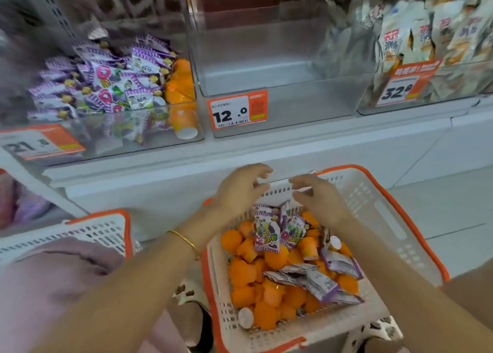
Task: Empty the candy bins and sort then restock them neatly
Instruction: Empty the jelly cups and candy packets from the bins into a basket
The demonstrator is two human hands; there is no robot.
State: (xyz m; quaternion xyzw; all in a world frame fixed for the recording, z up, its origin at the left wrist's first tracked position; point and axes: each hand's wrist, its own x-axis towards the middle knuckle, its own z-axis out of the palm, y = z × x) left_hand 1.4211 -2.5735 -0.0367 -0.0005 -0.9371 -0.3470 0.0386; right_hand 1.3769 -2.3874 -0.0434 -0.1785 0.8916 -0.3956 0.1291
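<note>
sorting the mixed basket point(369, 192)
left hand point(240, 189) and right hand point(316, 196) hover apart, empty, poised to pick out purple packets point(266, 235).

Centre frame, we've got a white basket point(373, 200) rimmed in orange, loaded with bright orange jelly cups point(241, 272) and purple-and-white candy packets point(266, 236)! Upper left, purple striped packets point(106, 93) show pink rings, and the price tags point(237, 111) are orange and white with black numerals. Lower left there's pink fabric point(53, 286), a gold bangle point(184, 239) at centre, and white footwear point(384, 326) spotted brown at the bottom right.
</note>
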